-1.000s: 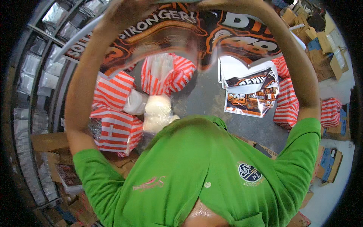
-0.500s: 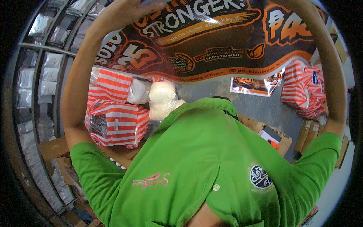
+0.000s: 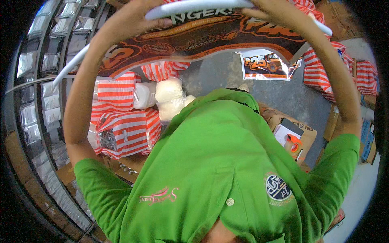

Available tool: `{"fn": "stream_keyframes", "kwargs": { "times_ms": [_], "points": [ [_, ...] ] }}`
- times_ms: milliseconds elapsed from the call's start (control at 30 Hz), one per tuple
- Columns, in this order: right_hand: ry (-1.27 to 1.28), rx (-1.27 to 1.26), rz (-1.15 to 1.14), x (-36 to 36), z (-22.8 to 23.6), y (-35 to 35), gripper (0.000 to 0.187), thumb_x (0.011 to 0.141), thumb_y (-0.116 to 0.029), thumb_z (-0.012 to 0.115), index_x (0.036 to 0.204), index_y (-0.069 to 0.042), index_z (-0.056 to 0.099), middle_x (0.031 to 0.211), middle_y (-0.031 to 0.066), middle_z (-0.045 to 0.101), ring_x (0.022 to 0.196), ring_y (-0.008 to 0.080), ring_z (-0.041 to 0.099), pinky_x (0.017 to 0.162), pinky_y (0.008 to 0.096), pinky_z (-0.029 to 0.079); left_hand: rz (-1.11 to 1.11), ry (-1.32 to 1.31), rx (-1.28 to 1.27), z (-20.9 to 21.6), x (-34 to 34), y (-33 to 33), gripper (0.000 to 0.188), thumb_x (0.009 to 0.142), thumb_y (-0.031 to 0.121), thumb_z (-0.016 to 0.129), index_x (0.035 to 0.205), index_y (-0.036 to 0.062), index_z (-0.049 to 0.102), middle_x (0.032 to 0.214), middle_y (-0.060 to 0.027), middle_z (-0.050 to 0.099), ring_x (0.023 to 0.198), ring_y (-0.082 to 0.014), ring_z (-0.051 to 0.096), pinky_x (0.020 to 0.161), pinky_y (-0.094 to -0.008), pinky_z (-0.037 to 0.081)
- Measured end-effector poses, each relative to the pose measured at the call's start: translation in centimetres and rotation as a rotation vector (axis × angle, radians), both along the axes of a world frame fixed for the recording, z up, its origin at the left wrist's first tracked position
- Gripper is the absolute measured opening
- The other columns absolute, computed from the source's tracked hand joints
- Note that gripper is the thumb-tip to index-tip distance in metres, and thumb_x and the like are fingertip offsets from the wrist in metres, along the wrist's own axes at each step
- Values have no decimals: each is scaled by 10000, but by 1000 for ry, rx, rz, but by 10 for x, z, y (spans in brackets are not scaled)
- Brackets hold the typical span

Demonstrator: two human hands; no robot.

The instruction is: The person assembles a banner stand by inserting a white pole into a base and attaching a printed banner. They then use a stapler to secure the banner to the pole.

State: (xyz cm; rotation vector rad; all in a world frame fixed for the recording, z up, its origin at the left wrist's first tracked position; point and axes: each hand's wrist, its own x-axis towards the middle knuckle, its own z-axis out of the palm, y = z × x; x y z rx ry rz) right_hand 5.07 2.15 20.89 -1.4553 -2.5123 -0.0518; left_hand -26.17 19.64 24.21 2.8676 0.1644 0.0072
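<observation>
Banner (image 3: 194,38), held raised above the floor (image 3: 219,75) and spanning the gap between my forearms at the top of the view, where the upper margin of the picture cuts part of it off. The printed face is glossy and dark brown to black, bearing large white lettering, orange-outlined shapes, an orange stroke under the lettering, a round wreath-like emblem and a small leaf motif. Along its wavy lower edge runs a narrow orange line, then a paler rim; the sheet bows rather than lying flat. A smooth white band (image 3: 198,5) arches along the top; whether it is the banner's curled edge or a separate strip, I cannot tell. My left hand (image 3: 144,17) grips the banner near the band, its thumb pointing inward across the print; my right hand (image 3: 269,12) grips it on the other side, fingers bent at the band's end. Below, a smaller printed sheet (image 3: 265,67) in similar colours lies on the grey floor, between red-and-white striped bundles (image 3: 133,131) at left and a striped bag (image 3: 320,71) at right.
</observation>
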Motion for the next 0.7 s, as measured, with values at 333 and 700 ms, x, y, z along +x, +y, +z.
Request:
{"fn": "stream_keyframes", "kwargs": {
  "times_ms": [333,700],
  "points": [
    [306,-204,-232,68,-161,-64,385,839,-305,690,1071,-56,511,930,159,647,877,359,666,746,469,532,170,316,-317,-143,96,-59,393,898,258,677,1213,37,597,1047,-190,683,972,-348,668,834,-417,521],
    [330,-449,-433,79,-228,-115,475,799,-101,675,1229,-108,473,861,139,650,803,354,660,696,480,521,21,199,-264,-227,144,-71,371,838,276,722,1110,47,618,877,-156,646,836,-353,660,732,-468,519]
  ]
}}
